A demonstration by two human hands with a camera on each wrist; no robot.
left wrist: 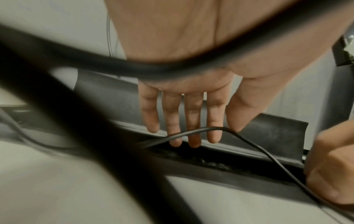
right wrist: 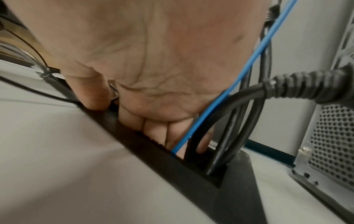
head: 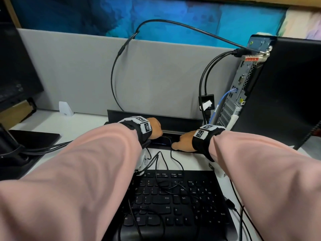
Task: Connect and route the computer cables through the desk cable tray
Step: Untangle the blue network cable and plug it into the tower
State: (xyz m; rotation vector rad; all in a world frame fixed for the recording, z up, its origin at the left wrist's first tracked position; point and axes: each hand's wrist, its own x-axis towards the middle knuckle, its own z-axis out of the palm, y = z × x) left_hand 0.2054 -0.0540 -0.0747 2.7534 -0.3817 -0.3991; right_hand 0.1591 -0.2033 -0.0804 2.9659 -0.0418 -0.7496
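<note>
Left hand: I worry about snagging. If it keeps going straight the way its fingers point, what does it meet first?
Probably the thin black cable crossing its fingertips, then the tray slot beneath; depth is unclear.

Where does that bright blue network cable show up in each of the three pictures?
Head view: the bright blue network cable runs from the computer tower's back down toward the black desk cable slot, right of centre.
Left wrist view: not in it.
Right wrist view: it crosses diagonally, top right into the slot.
Shared landmark: the slot.
</note>
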